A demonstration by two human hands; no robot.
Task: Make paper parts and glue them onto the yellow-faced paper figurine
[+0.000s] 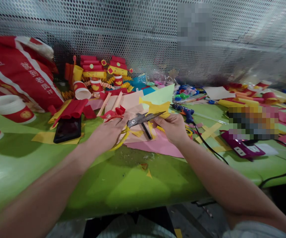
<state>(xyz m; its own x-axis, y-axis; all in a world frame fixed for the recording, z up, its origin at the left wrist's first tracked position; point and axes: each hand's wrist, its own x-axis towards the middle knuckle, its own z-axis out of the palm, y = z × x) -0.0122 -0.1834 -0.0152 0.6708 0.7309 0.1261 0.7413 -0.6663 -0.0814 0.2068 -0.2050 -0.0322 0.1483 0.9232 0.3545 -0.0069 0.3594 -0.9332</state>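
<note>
My left hand [110, 132] is closed around the handles of a pair of scissors [134, 122], whose blades point right and are parted. In my right hand [174, 127] is a piece of yellow paper [155, 107], pinched at its right side. The blades lie against the lower part of this paper. Beneath both hands are pale pink sheets and a darker pink sheet [155, 146], with a black marker [146, 131] on them. A red paper piece [113, 114] lies close to my left hand.
A black phone [67, 130] and paper cups [19, 107] stand to the left on the green table [133, 185]. Behind are red and yellow paper figures [93, 67]. A blue glue gun [186, 111] with a cable and a purple power strip [243, 145] lie right.
</note>
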